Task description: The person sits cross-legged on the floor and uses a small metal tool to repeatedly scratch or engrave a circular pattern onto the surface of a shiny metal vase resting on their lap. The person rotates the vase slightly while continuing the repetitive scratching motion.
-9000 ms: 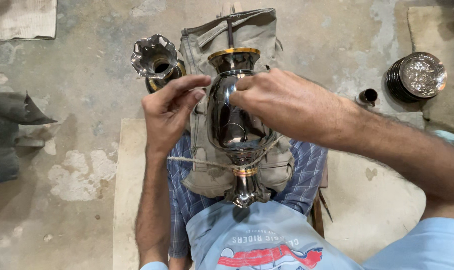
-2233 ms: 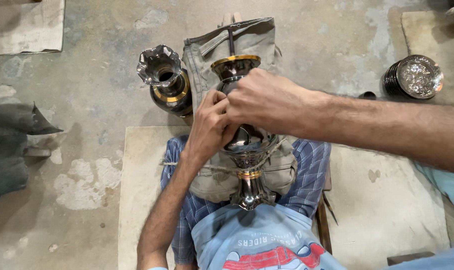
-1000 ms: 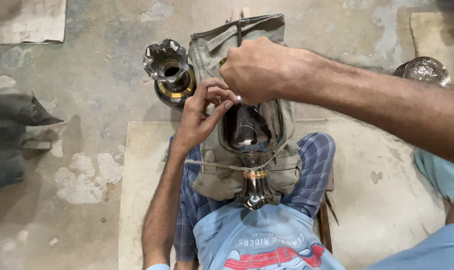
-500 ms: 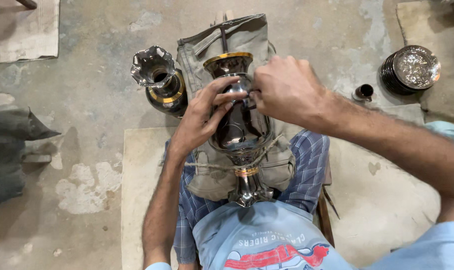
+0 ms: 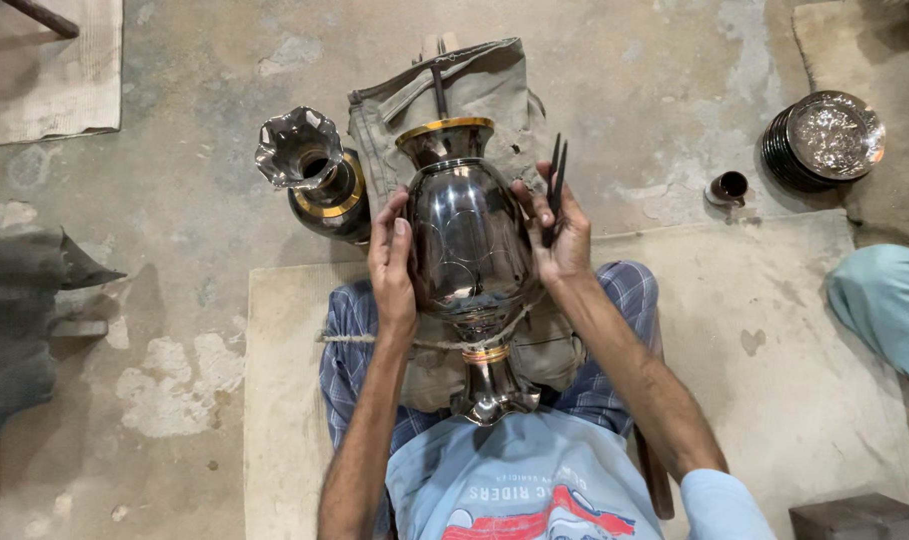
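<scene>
- The vase lies along your lap on a khaki cloth, gold-rimmed mouth pointing away from you, foot against your shirt.
- Your left hand lies flat on the vase's left flank, fingers straight and close together, pressing rather than curling round.
- Your right hand cups the right flank, while its fingers also pinch a thin dark tool that stands up past the fingertips.
- Judge it heavy for its size: it looks like solid metal, stiff, with no give under the palms.
- The polished belly looks slippery, so a one-sided hold could let it roll. Two palms opposite each other, as now, suit it best.
- The narrow neck near the gold band, where a cord crosses, seems the surest place to grip.
- It should not break, but the mirror finish would probably scratch or dent if knocked.
- Its looks: dark, glossy, bulbous body with faint curved lines on it, a flared mouth and a flared foot.
- A second vase with a ruffled mouth stands just to the left on the floor; a plate stack and a small cup sit well off to the right.
</scene>
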